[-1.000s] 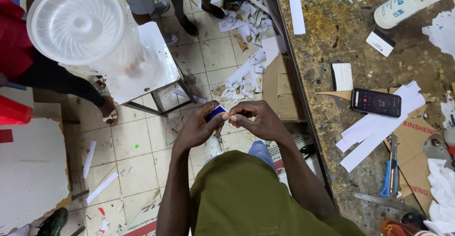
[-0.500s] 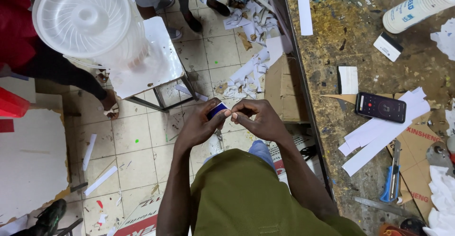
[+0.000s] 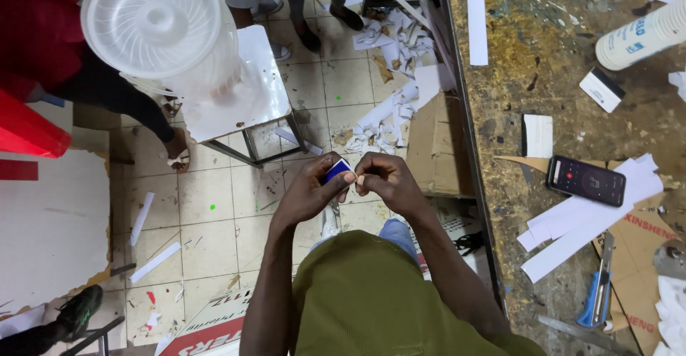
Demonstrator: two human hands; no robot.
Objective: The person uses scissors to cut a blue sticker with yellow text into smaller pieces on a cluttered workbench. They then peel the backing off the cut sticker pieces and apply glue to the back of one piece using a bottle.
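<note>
Left hand: the left hand (image 3: 309, 191) is curled closed, its fingers pinch a small blue and white piece (image 3: 337, 171) at the top, thumb side.
Right hand: the right hand (image 3: 389, 183) is also closed, its fingertips (image 3: 359, 179) meet the same piece from the other side (both hands touch each other there).
Blue and white piece: it is small, mostly hidden by the fingers; I cannot tell what kind of thing it is. It is held in the air in front of the person's body, above the tiled floor (image 3: 214, 206), just left of the workbench's left edge.
Workbench: the workbench (image 3: 514, 63) is stained with paint and fills the right part of the view.
Phone: a dark phone (image 3: 586, 181) with lit screen lies near the middle of the workbench, it rests partly on long white paper strips (image 3: 579, 227).
Knife: a blue utility knife (image 3: 597, 292) lies near the lower right corner of the workbench.
Tube: a white tube (image 3: 639, 38) lies at the upper right corner.
Floor: paper scraps (image 3: 389, 113) lie on the floor beside the workbench's left edge.
Container: a big clear plastic container (image 3: 153, 27) stands on a white stool (image 3: 246, 91), well apart from the hands.
</note>
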